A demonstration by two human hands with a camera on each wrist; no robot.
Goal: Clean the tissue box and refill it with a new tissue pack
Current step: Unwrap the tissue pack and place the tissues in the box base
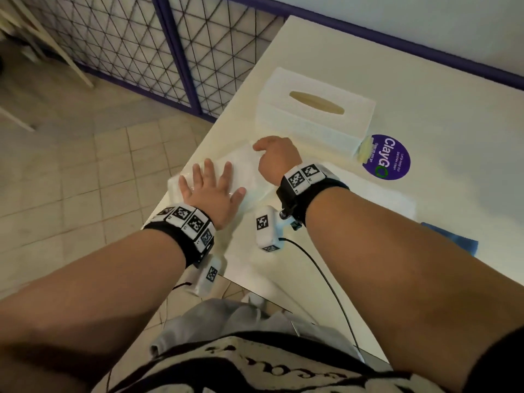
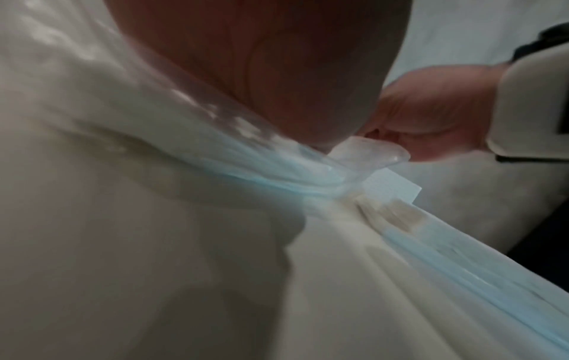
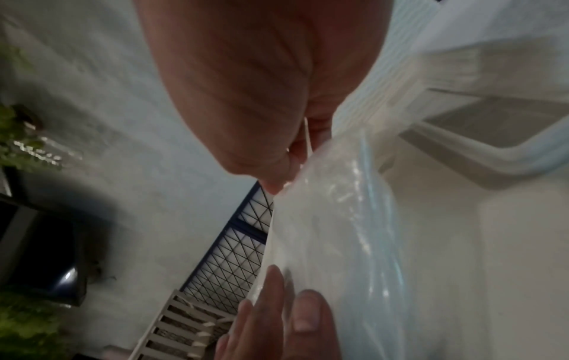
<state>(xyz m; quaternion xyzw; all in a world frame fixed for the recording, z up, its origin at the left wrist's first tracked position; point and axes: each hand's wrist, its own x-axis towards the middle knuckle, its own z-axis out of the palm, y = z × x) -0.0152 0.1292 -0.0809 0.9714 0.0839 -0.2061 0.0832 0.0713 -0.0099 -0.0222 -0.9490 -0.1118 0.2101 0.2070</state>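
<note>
Pinched between the right hand's point(image 1: 276, 160) thumb and fingers was the clear plastic wrap at the far edge of the tissue pack point(image 1: 249, 177), so that grip was closed on the wrap. You could see it best from the right wrist view, where a thin bit of film was caught at the fingertips point(image 3: 277, 185). The left hand point(image 1: 211, 191) was laid flat on the near part of the pack, fingers spread and straight, palm pressed down, nothing gripped there.

The pack itself was lying on the white counter point(image 1: 425, 95), close to its left edge, with the plastic looking crinkled and a bit bluish. In the left wrist view the wrap was bunched under the palm point(image 2: 277, 73) and a small clear flap point(image 2: 375, 153) was seen sticking up, with the right hand point(image 2: 431, 109) just past it.

The tissue box point(image 1: 314, 109) was set on the counter just beyond the pack, upright, white, with its oval slot point(image 1: 316, 102) facing up. Whether the box and pack were touching couldn't be told. A round purple sticker point(image 1: 388, 157) was stuck on the counter at the box's right corner, and a blue cloth point(image 1: 453, 236) was partly seen at the counter's near edge, behind the right forearm. A wire fence point(image 1: 170, 38) and tiled floor point(image 1: 85, 165) were seen off to the left.
</note>
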